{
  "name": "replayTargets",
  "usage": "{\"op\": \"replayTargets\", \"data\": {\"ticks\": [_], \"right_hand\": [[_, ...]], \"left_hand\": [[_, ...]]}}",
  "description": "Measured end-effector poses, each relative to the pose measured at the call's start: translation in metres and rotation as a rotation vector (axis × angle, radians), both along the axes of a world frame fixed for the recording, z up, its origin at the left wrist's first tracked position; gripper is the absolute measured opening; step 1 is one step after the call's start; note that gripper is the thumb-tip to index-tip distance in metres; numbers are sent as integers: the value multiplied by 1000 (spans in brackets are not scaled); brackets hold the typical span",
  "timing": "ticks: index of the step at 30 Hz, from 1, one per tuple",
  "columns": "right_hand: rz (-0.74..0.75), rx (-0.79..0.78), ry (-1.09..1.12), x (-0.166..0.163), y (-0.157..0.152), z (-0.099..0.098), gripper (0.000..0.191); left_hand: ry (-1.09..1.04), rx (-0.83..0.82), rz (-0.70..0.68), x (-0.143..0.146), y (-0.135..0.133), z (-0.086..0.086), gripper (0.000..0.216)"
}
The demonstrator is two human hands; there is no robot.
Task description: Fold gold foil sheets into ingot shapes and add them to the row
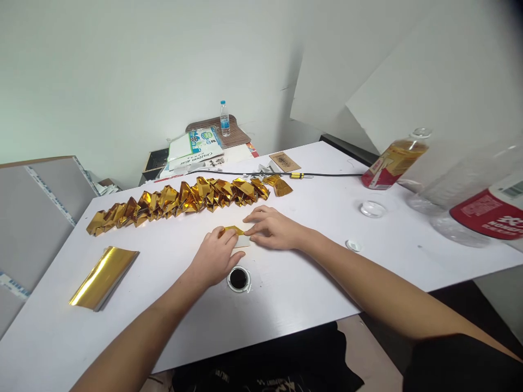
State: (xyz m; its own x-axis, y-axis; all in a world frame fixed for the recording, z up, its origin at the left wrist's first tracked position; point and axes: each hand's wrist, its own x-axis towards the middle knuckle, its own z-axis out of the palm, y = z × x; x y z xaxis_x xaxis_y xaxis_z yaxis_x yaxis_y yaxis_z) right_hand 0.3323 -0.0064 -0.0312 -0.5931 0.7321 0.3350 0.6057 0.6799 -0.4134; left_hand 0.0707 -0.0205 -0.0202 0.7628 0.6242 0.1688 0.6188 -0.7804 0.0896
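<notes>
My left hand (216, 253) lies over a partly folded sheet of gold foil paper (233, 230), its fingers pressing the sheet's left part onto the table. A pale underside of the sheet (242, 242) shows toward me. From the right, my right hand (273, 228) reaches in with fingers stretched and slightly apart, their tips touching the sheet's right edge. Behind the hands runs a long row of folded gold paper pieces (180, 200). To the left lies a stack of flat gold foil sheets (104, 277).
Just nearer than my hands is a round dark hole (239, 279) in the white table (294, 305). A tilted drink bottle (396, 158), a large clear plastic jug (482, 207), a clear lid (372, 209) and a small white cap (352, 245) are at right. A black cable (335, 175) crosses the back.
</notes>
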Motion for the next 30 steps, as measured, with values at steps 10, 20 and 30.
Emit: {"op": "replayTargets", "data": {"ticks": [10,20,30], "right_hand": [[-15,180,-149,-16,-12,8,29],[-76,155,-159,-16,-8,2,37],[-69,228,-253,-31,-8,-3,68]], "left_hand": [[-20,-18,-10,0,-1,6,47],[-62,-4,-44,1,0,5,40],[-90,-9,-29,-1,0,4,43]]}}
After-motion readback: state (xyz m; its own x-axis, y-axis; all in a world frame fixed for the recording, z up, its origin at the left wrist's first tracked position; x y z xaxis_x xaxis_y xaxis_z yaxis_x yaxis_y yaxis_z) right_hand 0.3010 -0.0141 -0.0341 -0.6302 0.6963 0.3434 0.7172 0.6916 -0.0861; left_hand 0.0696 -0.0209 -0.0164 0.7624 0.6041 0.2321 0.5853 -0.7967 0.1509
